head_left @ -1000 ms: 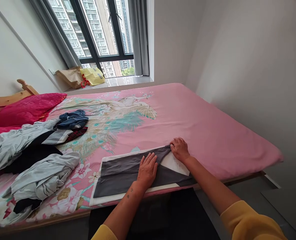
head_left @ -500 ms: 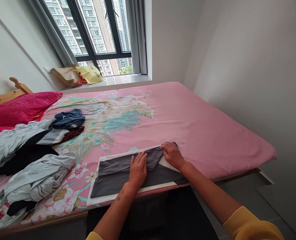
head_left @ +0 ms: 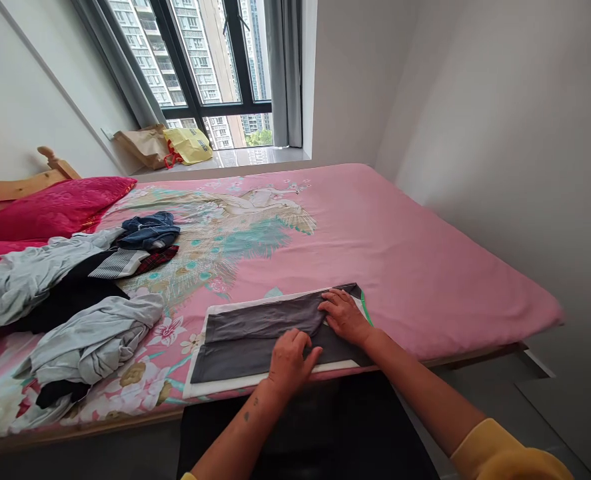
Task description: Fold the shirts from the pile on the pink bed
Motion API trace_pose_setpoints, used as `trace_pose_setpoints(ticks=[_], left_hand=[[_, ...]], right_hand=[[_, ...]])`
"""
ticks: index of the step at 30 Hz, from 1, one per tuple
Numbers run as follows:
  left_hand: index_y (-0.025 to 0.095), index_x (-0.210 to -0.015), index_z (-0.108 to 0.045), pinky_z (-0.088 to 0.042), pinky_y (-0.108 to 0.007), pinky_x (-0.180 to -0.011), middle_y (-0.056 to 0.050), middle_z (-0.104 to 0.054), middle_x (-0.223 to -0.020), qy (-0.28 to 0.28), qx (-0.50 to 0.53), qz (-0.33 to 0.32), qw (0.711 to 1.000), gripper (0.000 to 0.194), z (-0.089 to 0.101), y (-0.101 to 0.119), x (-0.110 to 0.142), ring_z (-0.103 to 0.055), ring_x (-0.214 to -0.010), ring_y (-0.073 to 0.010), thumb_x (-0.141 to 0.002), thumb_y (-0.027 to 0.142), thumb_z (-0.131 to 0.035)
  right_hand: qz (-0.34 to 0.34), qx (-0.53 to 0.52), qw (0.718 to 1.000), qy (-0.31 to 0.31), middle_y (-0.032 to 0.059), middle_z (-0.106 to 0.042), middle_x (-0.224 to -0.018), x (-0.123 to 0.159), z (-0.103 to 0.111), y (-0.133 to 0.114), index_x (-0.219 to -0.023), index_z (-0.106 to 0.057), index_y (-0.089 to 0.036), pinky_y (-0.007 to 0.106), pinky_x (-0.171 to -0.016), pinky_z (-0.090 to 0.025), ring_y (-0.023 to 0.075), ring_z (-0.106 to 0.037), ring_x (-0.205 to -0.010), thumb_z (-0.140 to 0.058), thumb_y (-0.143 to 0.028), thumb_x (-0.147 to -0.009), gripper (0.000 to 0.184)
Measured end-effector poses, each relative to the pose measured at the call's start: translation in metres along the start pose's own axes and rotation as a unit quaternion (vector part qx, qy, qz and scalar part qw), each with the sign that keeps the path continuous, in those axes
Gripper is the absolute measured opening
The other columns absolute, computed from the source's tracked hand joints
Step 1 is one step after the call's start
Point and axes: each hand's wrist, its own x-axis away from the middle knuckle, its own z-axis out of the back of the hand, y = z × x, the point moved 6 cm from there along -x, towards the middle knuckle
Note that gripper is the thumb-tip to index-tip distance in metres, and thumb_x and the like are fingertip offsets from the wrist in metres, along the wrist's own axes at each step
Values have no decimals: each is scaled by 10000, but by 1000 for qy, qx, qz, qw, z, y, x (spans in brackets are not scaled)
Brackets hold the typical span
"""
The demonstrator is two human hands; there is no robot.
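On the pink bed [head_left: 435, 280], along its near edge, a white layer [head_left: 225, 385] lies under a grey cloth [head_left: 245, 339], where the left hand [head_left: 292, 360] and, nearer the bed's right corner, the right hand [head_left: 344, 316] rest with bent fingers, whether pinching fabric I cannot tell.

The garment [head_left: 245, 323] is dark grey — the sheet [head_left: 425, 267] pink, flower-printed.

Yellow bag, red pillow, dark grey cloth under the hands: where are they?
Yellow bag [head_left: 189, 145]: head view, middle of its side.
Red pillow [head_left: 60, 208]: head view, top side.
Dark grey cloth [head_left: 256, 331]: head view, near its middle.
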Motion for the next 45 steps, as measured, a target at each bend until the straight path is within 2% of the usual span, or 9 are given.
trace_pose_setpoints(ticks=[2,6,11,20,28,31,35,38,45], left_hand=[[231,-794,-597,-447,-287,-591,-16,-550,-640,-28,168,135,976,176,-23,0,12,-545,-601,-163,-767,405,-585],[230,-1113,-448,-294,-201,-326,25,-557,-670,-19,494,379,782,428,-70,2,36,-447,-382,-91,-776,470,-556],[254,-1095,-402,-389,-165,-368,29,-598,-720,120,610,384,682,417,-73,-1,22,-543,-442,-80,-761,337,-637],[166,-747,-437,-555,-268,-657,-93,-678,-884,113,709,366,592,191,-72,0,-15,-687,-809,-179,-771,64,-597],[157,-1031,-506,-529,-269,-545,-97,-676,-958,5,582,419,697,282,-67,-9,32,-663,-645,-148,-770,159,-612],[150,-1094,-534,-459,-249,-445,-61,-674,-799,-47,450,358,817,334,-46,-17,34,-586,-507,-129,-787,272,-584],[182,-922,-649,-502,-337,-807,-67,-676,-891,81,174,86,978,208,10,-14,0,-625,-858,-181,-837,276,-485],[216,-1057,-645,-353,-443,-1034,-85,-609,-1203,72,-38,-13,997,299,25,-18,-14,-501,-1180,-224,-871,243,-412],[224,-1334,-451,-119,-586,-1088,-96,-354,-1461,25,-339,143,930,505,81,-106,18,-263,-1357,-293,-884,448,-415]], right_hand=[[12,-1,1000,4,45,-553,-1213,-1,-1,4,-999,-634,-229,431,-1083,-212,217,-347,-1245,-481,-166,-818,245],[9,-23,999,27,51,-588,-1134,-6,2,5,-947,-643,-215,379,-1052,-271,196,-395,-1190,-476,-201,-851,193],[5,-49,998,37,56,-594,-1102,-9,9,3,-925,-635,-201,358,-1033,-292,192,-427,-1147,-494,-182,-834,169],[10,-48,997,58,56,-606,-1056,-12,9,7,-891,-633,-199,373,-1009,-324,201,-448,-1125,-511,-131,-812,160],[22,-20,998,62,39,-605,-1068,4,4,15,-832,-656,-221,397,-1024,-303,215,-413,-1170,-480,-36,-756,267],[-10,-19,997,80,44,-603,-1074,3,14,15,-841,-651,-213,411,-1034,-292,219,-427,-1156,-472,-18,-731,287],[-18,-60,992,111,57,-623,-991,-8,28,-10,-899,-623,-191,353,-972,-371,184,-513,-1026,-446,-46,-783,257],[24,-89,993,78,60,-639,-1003,-11,18,-38,-950,-608,-186,333,-956,-397,169,-539,-1024,-414,-105,-849,234],[-53,25,998,-22,82,-473,-1367,16,-29,-29,-1261,-505,-189,530,-1071,-225,243,-365,-1303,-386,-292,-908,386]])
